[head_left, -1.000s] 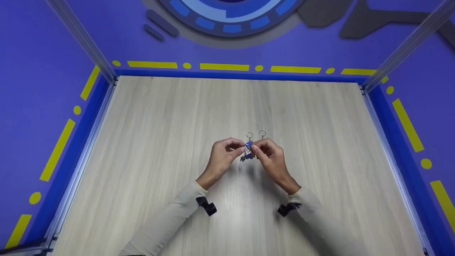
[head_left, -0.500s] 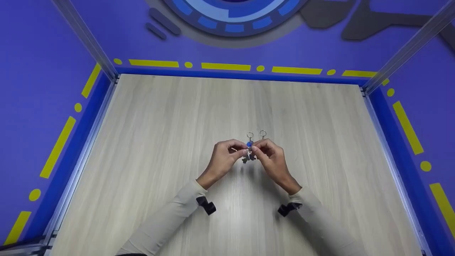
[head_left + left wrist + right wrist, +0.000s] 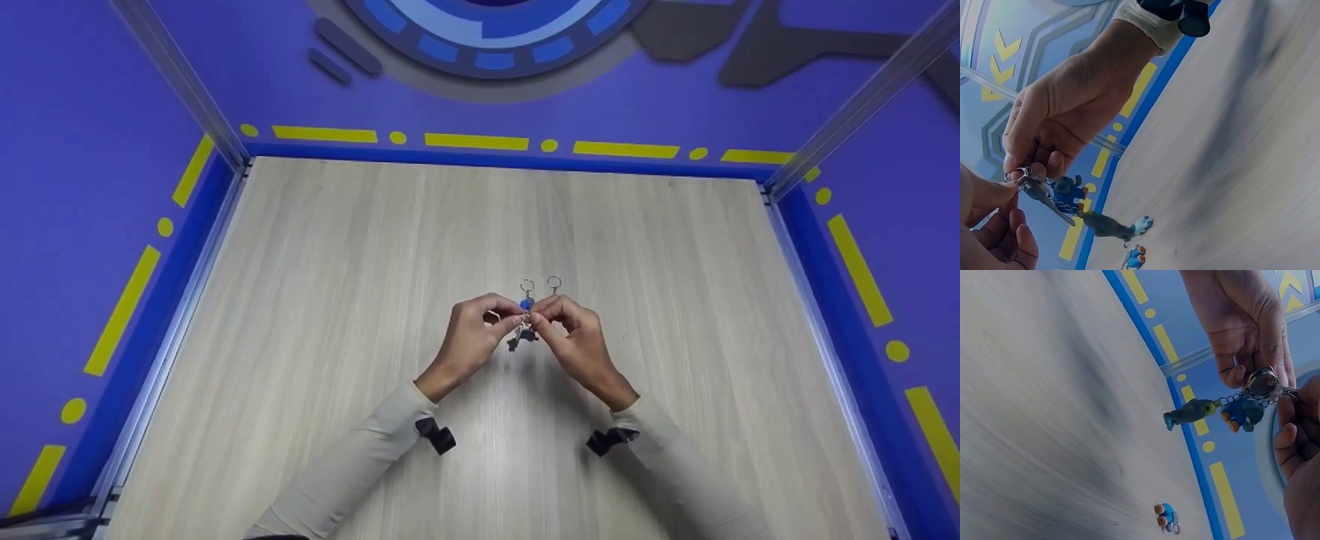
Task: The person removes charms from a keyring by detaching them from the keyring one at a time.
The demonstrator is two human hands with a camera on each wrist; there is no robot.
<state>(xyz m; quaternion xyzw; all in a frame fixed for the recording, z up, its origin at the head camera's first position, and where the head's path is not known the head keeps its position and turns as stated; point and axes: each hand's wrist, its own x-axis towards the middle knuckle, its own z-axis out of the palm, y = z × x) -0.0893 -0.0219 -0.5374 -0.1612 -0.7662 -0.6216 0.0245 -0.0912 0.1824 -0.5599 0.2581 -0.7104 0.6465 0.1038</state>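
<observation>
1. The person's left hand (image 3: pixel 472 334) was above the desk (image 3: pixel 337 300), its grip together, thumb and finger pinching a metal ring (image 3: pixel 1019 175).
2. The right hand (image 3: pixel 577 341) met it from the other side; its grip was clamped on the same small cluster, the thumb pressing towards the curled forefinger. The fingertips of the two hands nearly touched.
3. That ring was between the two sets of fingertips, off the desk, near the middle of the head view. A short chain (image 3: pixel 1231 399) ran from it.
4. From the cluster hung a blue figure (image 3: pixel 1243 413) with a grey head and orange feet, and beside it a longer grey figure (image 3: pixel 1188 412) with light blue feet. Both dangled clear of the desk. The left wrist view also showed a thin metal piece (image 3: pixel 1061 212) close to the blue figure.
5. Beyond the fingertips, two more rings appeared side by side in the head view: one ring (image 3: pixel 527 285) above a spot of blue, the other ring (image 3: pixel 554 282) with its stem running behind the right hand.
6. Another blue figure (image 3: pixel 1165 514), with orange feet, lay on the desk.
7. Pale sleeves (image 3: pixel 352 457) covered both forearms, and a black camera (image 3: pixel 436 435) was strapped at each wrist.
8. Blue-purple walls (image 3: pixel 450 112) with yellow dashes bordered the desk.
</observation>
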